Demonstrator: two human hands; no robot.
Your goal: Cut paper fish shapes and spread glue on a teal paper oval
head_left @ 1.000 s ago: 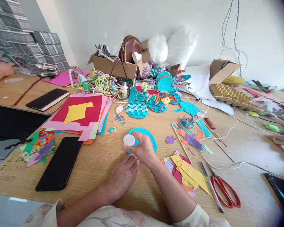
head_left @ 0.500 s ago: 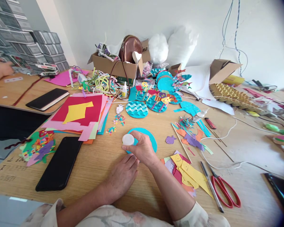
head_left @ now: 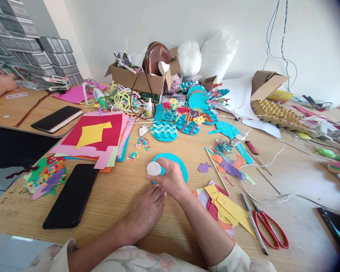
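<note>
Right hand [head_left: 172, 180]: closed round a white-ended container [head_left: 153, 169], thumb on the near side. Held with the flat end up, presumably so that its hidden lower end faces down; position, above the left rim of a blue disc [head_left: 183, 165].

Left hand [head_left: 147, 207]: palm down on the tabletop [head_left: 116, 194], fingers straight, nothing seen in its grasp; fingertips at the disc's near rim, probably to steady it. Contact cannot be told.

Container: pale, smooth, circular end; body covered by the fingers.

Disc: one, plain bright blue, flat, part-covered by the right hand; location, mid-tabletop, closer to the near edge than the far.

Beyond the disc: confetti [head_left: 142, 143], sorted in small heaps, seemingly so as not to scatter; one wave-banded disc [head_left: 163, 131].

Towards the near edge, right: paper scraps [head_left: 223, 206], pen [head_left: 253, 223], red-handled scissors [head_left: 270, 229], apparently laid aside within reach.

Towards the left edge: black phone [head_left: 70, 196], paper stack [head_left: 69, 132].
</note>
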